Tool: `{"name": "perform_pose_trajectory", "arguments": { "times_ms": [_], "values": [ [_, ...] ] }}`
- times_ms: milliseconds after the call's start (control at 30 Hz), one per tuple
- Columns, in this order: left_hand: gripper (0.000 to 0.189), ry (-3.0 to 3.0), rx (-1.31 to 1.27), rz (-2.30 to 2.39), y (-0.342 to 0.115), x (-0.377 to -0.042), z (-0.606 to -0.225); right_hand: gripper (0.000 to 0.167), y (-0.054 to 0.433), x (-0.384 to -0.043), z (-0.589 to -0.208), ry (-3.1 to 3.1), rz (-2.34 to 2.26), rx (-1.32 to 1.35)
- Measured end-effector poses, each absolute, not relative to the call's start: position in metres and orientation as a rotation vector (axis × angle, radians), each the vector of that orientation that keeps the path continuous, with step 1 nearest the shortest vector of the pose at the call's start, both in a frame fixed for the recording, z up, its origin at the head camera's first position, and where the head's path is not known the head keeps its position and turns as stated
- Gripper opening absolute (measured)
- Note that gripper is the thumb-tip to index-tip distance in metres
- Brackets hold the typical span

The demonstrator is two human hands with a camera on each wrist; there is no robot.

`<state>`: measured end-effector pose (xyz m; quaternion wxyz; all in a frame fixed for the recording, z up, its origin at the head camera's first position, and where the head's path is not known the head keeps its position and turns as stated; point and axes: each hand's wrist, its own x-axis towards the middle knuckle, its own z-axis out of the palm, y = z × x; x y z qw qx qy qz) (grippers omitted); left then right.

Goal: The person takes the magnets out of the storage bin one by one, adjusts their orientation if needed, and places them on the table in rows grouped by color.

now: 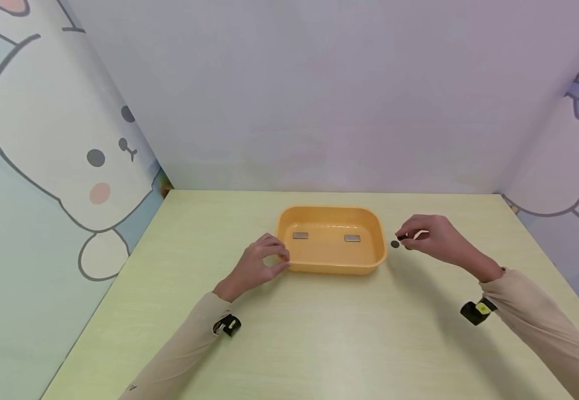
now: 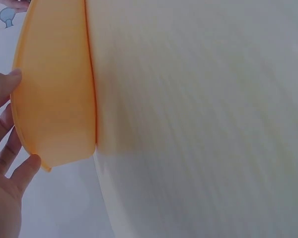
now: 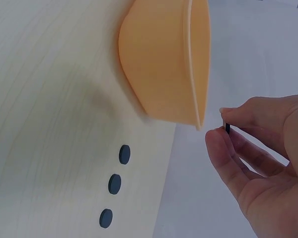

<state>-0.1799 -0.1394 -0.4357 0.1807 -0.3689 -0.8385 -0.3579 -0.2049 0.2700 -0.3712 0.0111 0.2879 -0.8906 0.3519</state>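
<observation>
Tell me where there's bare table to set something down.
Bare table: in front of the tray, between the two sleeves; also between the left hand and the patterned left wall. Crowded: just right of the tray, where dark discs lie near the right hand.

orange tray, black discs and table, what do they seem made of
Tray: likely smooth molded plastic, glossy; bright highlights inside.
Black discs: dull and matte; rubber, plastic or magnet, can't tell.
Table: pale wood or laminate, judging by faint grain.
</observation>
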Motion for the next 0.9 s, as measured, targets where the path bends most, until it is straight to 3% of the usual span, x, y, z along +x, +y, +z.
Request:
{"name": "perform_pose_trajectory", "arguments": {
  "times_ms": [900],
  "values": [
    [0.014, -2.364, -1.042, -1.012, -0.140, -0.178, -0.436, 0.018, 0.298, -0.197, -0.377, -2.792, 0.961, 0.823]
  ]
}}
